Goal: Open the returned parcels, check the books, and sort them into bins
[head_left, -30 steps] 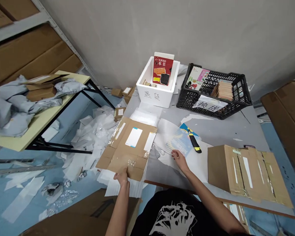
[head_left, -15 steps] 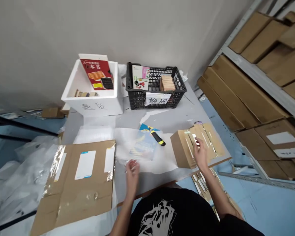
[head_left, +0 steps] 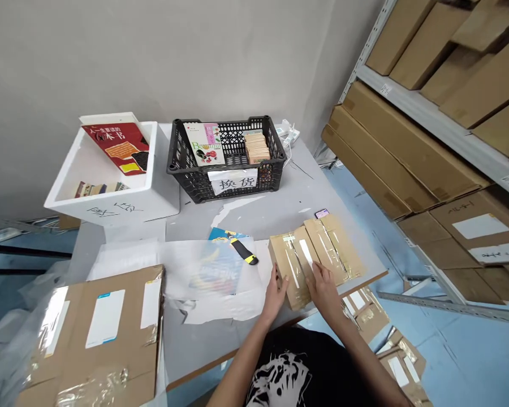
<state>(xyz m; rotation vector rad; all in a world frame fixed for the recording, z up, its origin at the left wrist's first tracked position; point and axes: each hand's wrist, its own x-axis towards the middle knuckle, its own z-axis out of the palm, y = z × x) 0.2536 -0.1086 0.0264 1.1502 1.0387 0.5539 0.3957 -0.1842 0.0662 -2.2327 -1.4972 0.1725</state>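
A cardboard box (head_left: 314, 257) sealed with clear tape and white strips lies on the grey table (head_left: 263, 217) near its front right edge. My left hand (head_left: 275, 297) presses its fingers against the box's near left side. My right hand (head_left: 324, 288) sits on the box's top face, fingers spread over the tape. A yellow-and-black utility knife (head_left: 244, 251) lies to the left of the box, on a translucent plastic sheet (head_left: 182, 265) that partly covers a blue printed book (head_left: 214, 268).
At the table's back stand a white foam box (head_left: 110, 192) holding a red book (head_left: 116, 148) and a black plastic crate (head_left: 224, 161) of books. A flattened taped carton (head_left: 97, 333) lies at front left. Shelves of cardboard boxes (head_left: 424, 130) rise on the right.
My view has turned to the left. My left hand has moved from above the plastic sheet to the box's side, and my right hand has stayed on the box.
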